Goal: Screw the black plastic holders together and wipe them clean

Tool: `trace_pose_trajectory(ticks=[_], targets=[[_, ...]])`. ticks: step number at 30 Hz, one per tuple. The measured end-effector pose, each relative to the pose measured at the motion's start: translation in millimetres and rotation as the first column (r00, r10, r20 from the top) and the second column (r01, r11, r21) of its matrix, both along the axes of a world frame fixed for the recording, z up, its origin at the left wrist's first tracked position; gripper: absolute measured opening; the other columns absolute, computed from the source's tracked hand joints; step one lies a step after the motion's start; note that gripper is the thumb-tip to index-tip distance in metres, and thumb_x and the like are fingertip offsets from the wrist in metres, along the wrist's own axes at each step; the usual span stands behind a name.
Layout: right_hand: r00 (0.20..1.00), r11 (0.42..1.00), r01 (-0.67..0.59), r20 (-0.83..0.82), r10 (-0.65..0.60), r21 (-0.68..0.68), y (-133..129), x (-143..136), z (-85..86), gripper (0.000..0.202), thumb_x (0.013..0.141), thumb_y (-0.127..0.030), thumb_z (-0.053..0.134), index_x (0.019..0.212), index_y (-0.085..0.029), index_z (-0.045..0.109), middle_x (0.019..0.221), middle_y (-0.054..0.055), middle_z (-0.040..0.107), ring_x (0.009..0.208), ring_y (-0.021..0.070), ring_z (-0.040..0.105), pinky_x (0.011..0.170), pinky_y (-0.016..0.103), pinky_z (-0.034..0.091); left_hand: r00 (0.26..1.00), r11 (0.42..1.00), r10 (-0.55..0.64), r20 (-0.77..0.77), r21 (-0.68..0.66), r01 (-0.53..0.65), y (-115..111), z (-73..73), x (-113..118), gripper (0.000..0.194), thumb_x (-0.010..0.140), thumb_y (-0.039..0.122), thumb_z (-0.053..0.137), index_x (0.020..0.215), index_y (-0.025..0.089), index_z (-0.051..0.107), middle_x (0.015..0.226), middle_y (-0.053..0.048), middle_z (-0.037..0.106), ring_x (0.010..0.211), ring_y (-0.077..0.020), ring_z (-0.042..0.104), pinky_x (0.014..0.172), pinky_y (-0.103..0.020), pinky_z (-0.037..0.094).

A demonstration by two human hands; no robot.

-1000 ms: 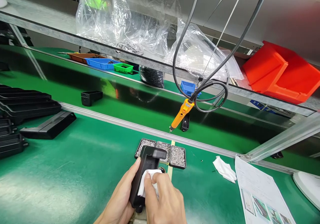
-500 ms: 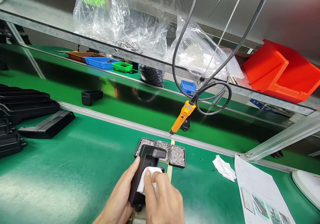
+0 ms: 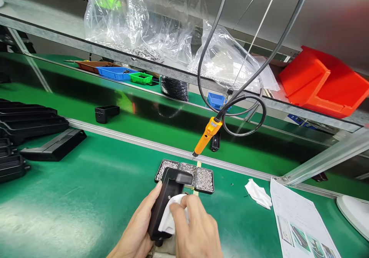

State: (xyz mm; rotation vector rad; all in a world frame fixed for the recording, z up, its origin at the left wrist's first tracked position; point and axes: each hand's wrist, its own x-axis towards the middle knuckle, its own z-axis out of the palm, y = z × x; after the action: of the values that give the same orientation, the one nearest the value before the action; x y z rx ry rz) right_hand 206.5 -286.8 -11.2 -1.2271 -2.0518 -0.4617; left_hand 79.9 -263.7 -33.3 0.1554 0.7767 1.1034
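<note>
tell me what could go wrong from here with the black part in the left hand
The black part could slip from the left hand and perhaps knock the open trays, spilling their small metal bits.
The white cloth, pinched in the fingers of the right hand, might snag on the part's edges or leave lint inside.
The orange screwdriver hangs tip down ahead of the hands, so lifting the part forward could bump it.
</note>
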Motion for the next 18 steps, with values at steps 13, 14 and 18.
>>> trace_pose_trajectory(ticks=[13, 14, 18], targets=[[1.000, 0.996, -0.008, 0.017, 0.006, 0.087, 3.6, -7.4, -7.5, 0.028, 0.100, -0.009, 0.038, 0.113, -0.008, 0.063, 0.079, 0.008, 0.058, 0.066, 0.0202, 0.053, 0.048, 0.032, 0.031, 1.000, 1.000, 0.013, 0.016, -0.004, -0.013, -1.2, 0.5, 0.0, 0.038, 0.088, 0.045, 0.076, 0.112, 0.015, 0.077, 0.107, -0.008, 0.078, 0.095, -0.0240, 0.073, 0.079, -0.026, 0.060], [1.000, 0.997, -0.015, 0.014, 0.014, 0.070, 2.9, -8.9, -7.4, 0.029, 0.101, -0.009, 0.036, 0.110, -0.009, 0.064, 0.078, 0.007, 0.057, 0.064, 0.0199, 0.054, 0.047, 0.033, 0.030, 1.000, 1.000, 0.022, 0.017, -0.001, -0.022, -1.1, 0.4, 0.1, 0.037, 0.088, 0.045, 0.076, 0.110, 0.015, 0.077, 0.107, -0.008, 0.078, 0.092, -0.0229, 0.074, 0.079, -0.026, 0.060], [0.996, 1.000, 0.020, -0.086, -0.021, -0.004, -4.1, -16.1, -11.3, 0.036, 0.105, -0.011, 0.030, 0.092, -0.016, 0.063, 0.069, 0.003, 0.053, 0.057, 0.0180, 0.052, 0.046, 0.034, 0.027, 0.997, 0.997, 0.069, -0.018, -0.022, -0.069, -0.5, 0.2, -0.2, 0.033, 0.090, 0.039, 0.074, 0.110, 0.014, 0.077, 0.103, -0.008, 0.079, 0.087, -0.0222, 0.074, 0.079, -0.028, 0.061]])
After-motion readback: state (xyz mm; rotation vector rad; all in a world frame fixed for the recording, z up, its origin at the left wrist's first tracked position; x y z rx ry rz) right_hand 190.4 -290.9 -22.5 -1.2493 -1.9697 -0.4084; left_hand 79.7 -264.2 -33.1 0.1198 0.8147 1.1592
